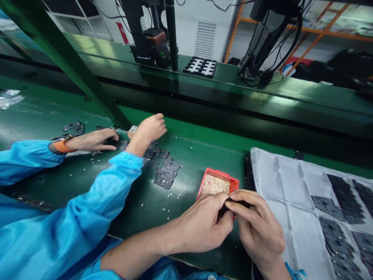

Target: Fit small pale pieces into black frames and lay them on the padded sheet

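In front of me, my left hand (201,225) and my right hand (259,227) meet with fingers closed on one small black plate (223,209). Fingers cover most of the plate, so its full outline is hidden. Just behind my hands stands a red box (236,182) holding many tiny pale pieces (215,184); my left hand overlaps its near side in the view. To the right of my right hand lies a white, compartmented tray (271,171), with black plates (332,233) in several of its compartments.
A co-worker's hand with an orange watch strap (94,140) and a second hand (150,130) are at the left. Loose black plates (167,171) lie on the green table (186,155), with scattered pale bits. A green post (70,66) slants across. Machines (154,42) stand behind the conveyor.
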`<state>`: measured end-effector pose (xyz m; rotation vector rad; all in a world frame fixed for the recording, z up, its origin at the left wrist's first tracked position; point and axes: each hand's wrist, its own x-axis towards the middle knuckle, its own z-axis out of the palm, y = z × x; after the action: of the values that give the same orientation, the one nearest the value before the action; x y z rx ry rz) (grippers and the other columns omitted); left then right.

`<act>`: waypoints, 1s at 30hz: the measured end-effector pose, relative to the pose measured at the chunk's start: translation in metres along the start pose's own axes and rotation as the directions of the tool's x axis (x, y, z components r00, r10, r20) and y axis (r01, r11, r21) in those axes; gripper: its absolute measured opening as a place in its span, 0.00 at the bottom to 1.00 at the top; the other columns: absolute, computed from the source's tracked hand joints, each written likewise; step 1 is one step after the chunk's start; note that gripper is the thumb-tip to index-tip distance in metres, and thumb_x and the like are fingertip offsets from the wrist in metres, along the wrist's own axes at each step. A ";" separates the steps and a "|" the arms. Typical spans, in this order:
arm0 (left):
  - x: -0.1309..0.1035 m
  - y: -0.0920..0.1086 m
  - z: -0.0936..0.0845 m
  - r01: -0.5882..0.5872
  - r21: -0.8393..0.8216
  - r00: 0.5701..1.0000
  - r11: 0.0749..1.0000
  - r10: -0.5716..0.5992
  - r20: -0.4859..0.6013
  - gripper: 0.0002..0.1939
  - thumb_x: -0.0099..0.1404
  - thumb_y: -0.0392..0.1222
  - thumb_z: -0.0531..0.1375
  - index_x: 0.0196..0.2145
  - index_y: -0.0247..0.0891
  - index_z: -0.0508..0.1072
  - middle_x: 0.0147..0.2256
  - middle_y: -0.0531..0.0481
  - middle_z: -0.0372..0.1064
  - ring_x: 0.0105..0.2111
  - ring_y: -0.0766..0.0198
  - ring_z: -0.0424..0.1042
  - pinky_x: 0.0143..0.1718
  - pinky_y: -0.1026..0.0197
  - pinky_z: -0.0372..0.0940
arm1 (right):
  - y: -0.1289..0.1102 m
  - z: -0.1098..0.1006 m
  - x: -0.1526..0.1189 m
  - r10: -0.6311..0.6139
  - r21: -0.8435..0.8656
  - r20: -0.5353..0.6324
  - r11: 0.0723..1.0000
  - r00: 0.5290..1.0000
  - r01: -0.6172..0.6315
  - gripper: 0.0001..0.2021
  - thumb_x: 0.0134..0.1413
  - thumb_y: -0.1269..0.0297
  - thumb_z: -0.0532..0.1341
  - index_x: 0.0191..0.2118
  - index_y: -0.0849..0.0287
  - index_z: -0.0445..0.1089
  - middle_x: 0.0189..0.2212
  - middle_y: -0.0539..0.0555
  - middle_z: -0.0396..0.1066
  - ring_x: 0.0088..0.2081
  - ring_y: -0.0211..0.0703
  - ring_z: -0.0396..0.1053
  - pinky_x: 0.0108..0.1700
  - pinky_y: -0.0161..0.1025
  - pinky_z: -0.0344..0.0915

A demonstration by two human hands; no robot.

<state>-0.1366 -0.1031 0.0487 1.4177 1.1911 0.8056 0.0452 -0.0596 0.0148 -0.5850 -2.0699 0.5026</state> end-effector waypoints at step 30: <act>0.005 -0.017 -0.017 -0.038 0.117 0.997 0.992 0.046 -0.064 0.09 0.75 0.35 0.53 0.34 0.40 0.63 0.30 0.56 0.62 0.29 0.66 0.61 0.32 0.62 0.54 | 0.013 -0.022 -0.007 0.507 0.117 -0.091 0.860 0.857 -0.497 0.06 0.69 0.66 0.65 0.48 0.56 0.75 0.45 0.57 0.76 0.42 0.42 0.79 0.43 0.36 0.76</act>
<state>-0.1547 -0.0945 0.0347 1.5247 1.2804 0.8299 0.0699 -0.0504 0.0141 -1.0878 -1.7588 0.8354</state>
